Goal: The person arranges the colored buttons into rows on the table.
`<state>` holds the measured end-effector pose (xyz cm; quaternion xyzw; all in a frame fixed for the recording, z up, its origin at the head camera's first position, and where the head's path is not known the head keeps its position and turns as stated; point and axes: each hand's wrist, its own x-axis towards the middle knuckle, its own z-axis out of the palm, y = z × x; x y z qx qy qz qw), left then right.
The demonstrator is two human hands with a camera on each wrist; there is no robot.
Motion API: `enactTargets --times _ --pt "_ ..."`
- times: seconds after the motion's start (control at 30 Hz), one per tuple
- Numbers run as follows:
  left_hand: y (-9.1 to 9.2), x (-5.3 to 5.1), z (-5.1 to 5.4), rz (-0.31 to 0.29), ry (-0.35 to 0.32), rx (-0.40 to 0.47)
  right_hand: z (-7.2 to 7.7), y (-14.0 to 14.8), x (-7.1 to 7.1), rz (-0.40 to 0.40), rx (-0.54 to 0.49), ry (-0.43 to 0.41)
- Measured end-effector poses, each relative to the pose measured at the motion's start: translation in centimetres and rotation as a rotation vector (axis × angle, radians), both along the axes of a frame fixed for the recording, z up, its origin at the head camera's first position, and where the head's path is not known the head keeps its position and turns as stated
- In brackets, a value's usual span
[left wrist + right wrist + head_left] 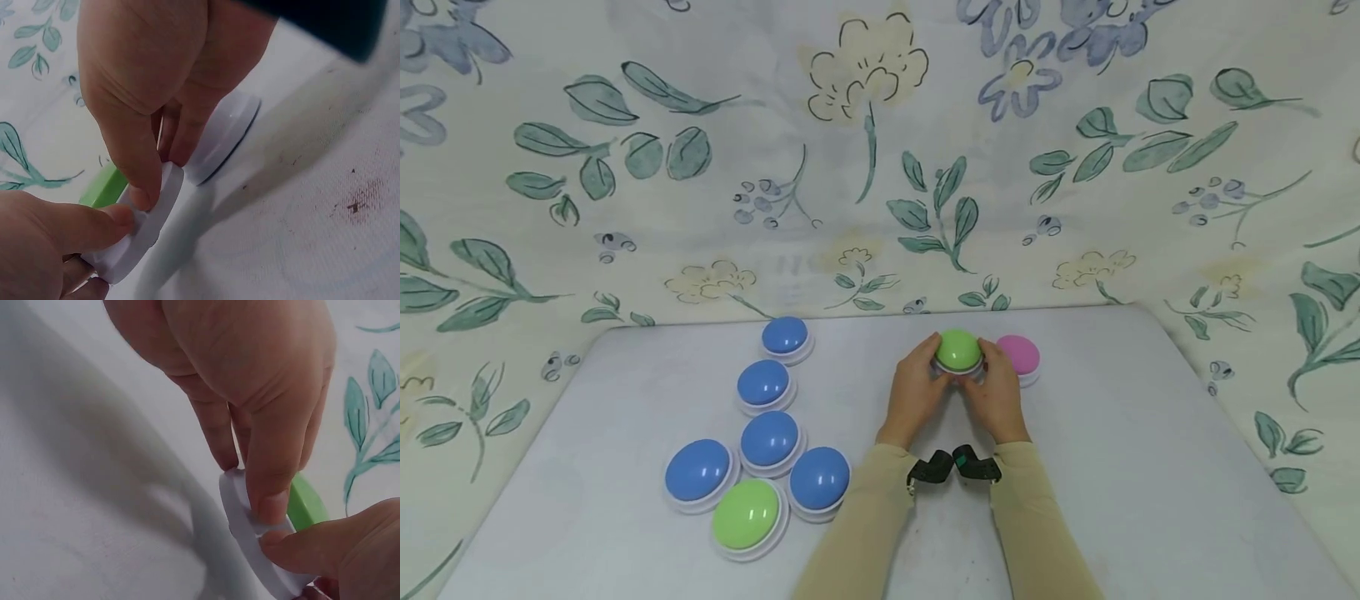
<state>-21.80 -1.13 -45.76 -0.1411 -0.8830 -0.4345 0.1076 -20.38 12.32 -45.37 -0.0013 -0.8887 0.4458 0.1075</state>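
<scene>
Both hands grip a green dome button (958, 350) with a white base, one hand on each side. My left hand (916, 392) holds its left side, and my right hand (997, 393) holds its right side. In the left wrist view both thumbs press on the white base (140, 234), and the button seems slightly above the table, with a shadow below. The right wrist view shows the green top (306, 503) partly hidden by fingers. A pink dome button (1020, 355) stands just right of my right hand, its left edge covered by it.
Several blue dome buttons (763, 382) stand on the white table (1120, 467) to the left, in an arrow-like layout. Another green button (746, 514) sits at their near end. My left sleeve (857, 525) passes close to the rightmost blue button (820, 478). Floral cloth (865, 233) hangs behind.
</scene>
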Motion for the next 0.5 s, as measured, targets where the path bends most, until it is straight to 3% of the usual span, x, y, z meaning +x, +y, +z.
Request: enactTargets --times 0.17,0.5 --pt "0.1 -0.06 -0.12 0.003 -0.013 -0.004 0.02 -0.02 0.07 -0.01 0.03 -0.028" --pt "0.2 -0.35 -0.58 0.009 -0.039 -0.016 0.91 0.09 0.24 0.043 0.094 -0.073"
